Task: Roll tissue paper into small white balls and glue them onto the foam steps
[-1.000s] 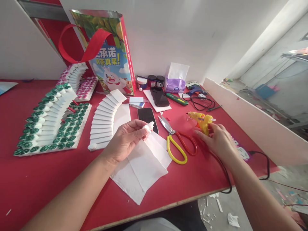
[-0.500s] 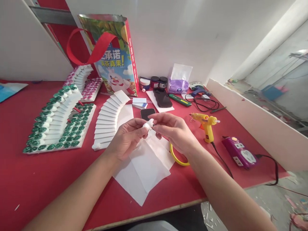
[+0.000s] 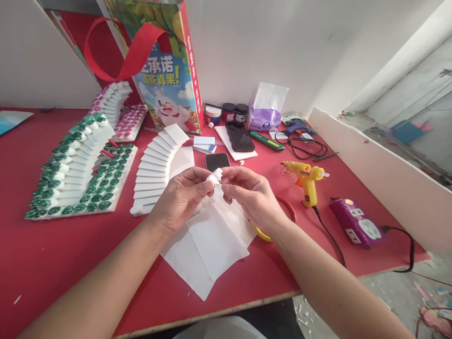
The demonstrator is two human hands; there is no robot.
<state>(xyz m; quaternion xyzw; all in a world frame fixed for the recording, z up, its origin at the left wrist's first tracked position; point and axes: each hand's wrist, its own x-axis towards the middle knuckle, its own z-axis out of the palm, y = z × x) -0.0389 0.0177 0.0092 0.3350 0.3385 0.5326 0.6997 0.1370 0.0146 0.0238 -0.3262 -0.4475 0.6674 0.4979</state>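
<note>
A small crumpled piece of white paper (image 3: pixel 214 176) is pinched between both hands above the middle of the red table. My left hand (image 3: pixel 185 193) grips its left side with thumb and fingers. On the other side, my right hand (image 3: pixel 247 190) holds its right edge between thumb and fingertips. Flat white sheets (image 3: pixel 217 240) lie beneath the hands. To the left of them is a curved row of overlapping white strips (image 3: pixel 153 165). Farther left stands a white piece edged with green rosettes (image 3: pixel 76 160).
A yellow glue gun (image 3: pixel 306 181) and a purple power socket (image 3: pixel 356 223) with cables lie right. Partly under my right forearm is a yellow and red ring (image 3: pixel 291 209). Behind are phones (image 3: pixel 240 136), paint jars (image 3: pixel 229 113), tissues (image 3: pixel 265 115) and a tall printed bag (image 3: pixel 165 70).
The view has shifted slightly, bringing the table items closer. The white piece has turned a little between my fingers. A small white scrap and the ring's red part now show.
</note>
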